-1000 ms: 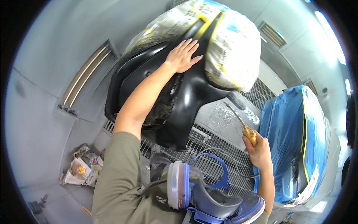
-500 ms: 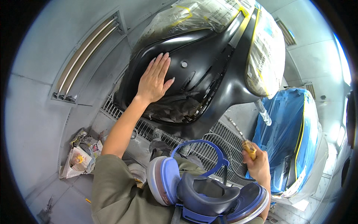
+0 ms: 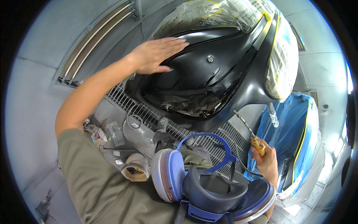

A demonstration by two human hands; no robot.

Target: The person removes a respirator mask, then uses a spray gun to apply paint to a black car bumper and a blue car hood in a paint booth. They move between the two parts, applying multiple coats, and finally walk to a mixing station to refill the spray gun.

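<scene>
Head view looks down on a black bumper (image 3: 223, 74), the largest thing in sight, glossy and curved, hanging above a floor grate (image 3: 164, 123). Masking paper (image 3: 223, 13) edged with yellow tape covers the bumper's top and right end. To the right, near the bumper's right end, stands a second panel wrapped in blue film (image 3: 298, 138), with a yellow tape line down it. The grate runs under the bumper's lower edge, and on it near its left end lie a tape roll (image 3: 135, 167), a wire loop and scraps of paper. A blue respirator (image 3: 209, 186) hangs at the person's chest, at the bottom of the view.

The left hand (image 3: 158, 55) lies flat and open on the bumper's upper left corner, fingers together and stretched out, holding nothing. The right hand (image 3: 265, 158) is closed in a fist around the yellow grip of a blow gun (image 3: 253, 136), whose thin metal nozzle points up toward the bumper's lower right edge without touching it; a dark hose trails from the grip.
</scene>
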